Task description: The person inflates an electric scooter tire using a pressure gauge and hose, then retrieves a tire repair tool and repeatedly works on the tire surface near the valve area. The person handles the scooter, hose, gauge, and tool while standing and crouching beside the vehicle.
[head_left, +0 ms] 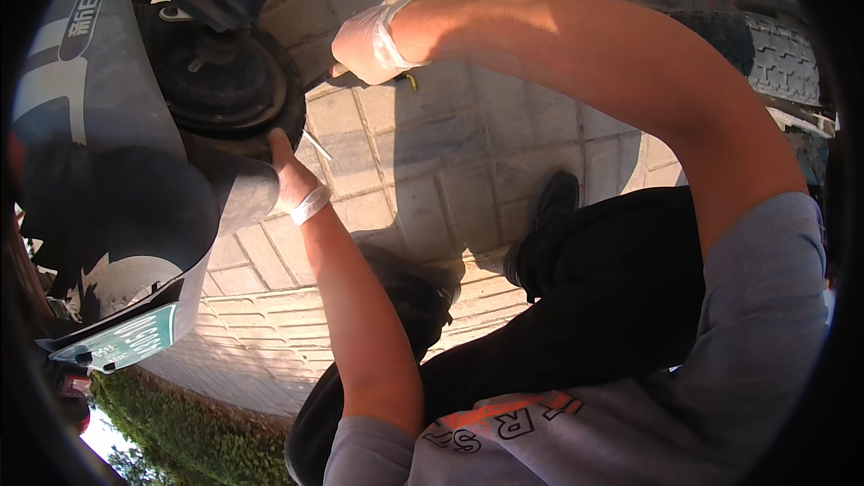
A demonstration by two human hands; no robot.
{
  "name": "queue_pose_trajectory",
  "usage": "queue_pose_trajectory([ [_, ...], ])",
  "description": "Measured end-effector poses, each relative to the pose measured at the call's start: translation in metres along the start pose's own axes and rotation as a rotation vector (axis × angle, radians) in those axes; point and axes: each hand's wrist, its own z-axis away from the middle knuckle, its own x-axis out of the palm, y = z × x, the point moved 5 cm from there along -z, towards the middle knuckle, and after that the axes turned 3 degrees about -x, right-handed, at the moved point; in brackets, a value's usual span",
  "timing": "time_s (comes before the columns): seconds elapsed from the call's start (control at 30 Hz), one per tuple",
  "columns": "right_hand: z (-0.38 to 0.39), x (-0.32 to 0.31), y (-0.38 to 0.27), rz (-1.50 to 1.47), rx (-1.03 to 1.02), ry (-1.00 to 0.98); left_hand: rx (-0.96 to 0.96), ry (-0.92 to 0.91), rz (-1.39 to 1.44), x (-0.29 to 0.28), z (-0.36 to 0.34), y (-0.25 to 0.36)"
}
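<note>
Head view: a black wheel [211, 81] is seen at the upper left corner of the visible paving [450, 139], beside a grey body panel [108, 63]. A thin tool [338, 70] is gripped in the closed, clear-gloved right hand [364, 45], its dark shaft pointed at the wheel's right edge. The wheel's lower right edge is touched by the thumb of the left hand [290, 178], also gloved; its other fingers are hidden, so whether they are closed cannot be told. At the paving's upper right corner, a treaded tyre [783, 58] is seen.
</note>
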Motion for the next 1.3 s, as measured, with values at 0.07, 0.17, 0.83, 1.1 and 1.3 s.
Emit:
queue_pose_trajectory([
  [0.07, 0.011, 0.038, -0.011, -0.233, 0.08, 0.087, 0.009, -0.001, 0.0, 0.0, 0.0, 0.0],
  [0.17, 0.003, 0.071, -0.027, -0.487, 0.24, 0.265, 0.001, -0.02, 0.003, 0.001, 0.0, 0.0],
  [0.83, -0.038, 0.109, -0.055, -0.715, 0.417, 0.509, -0.01, -0.051, 0.136, 0.003, 0.001, 0.0],
  [1.1, -0.039, 0.111, -0.064, -0.925, 0.326, 0.515, 0.01, -0.07, 0.108, 0.004, 0.0, 0.003],
  [1.3, -0.032, 0.108, -0.062, -1.797, 0.225, -0.006, -0.078, -0.096, 0.16, 0.004, 0.005, 0.007],
])
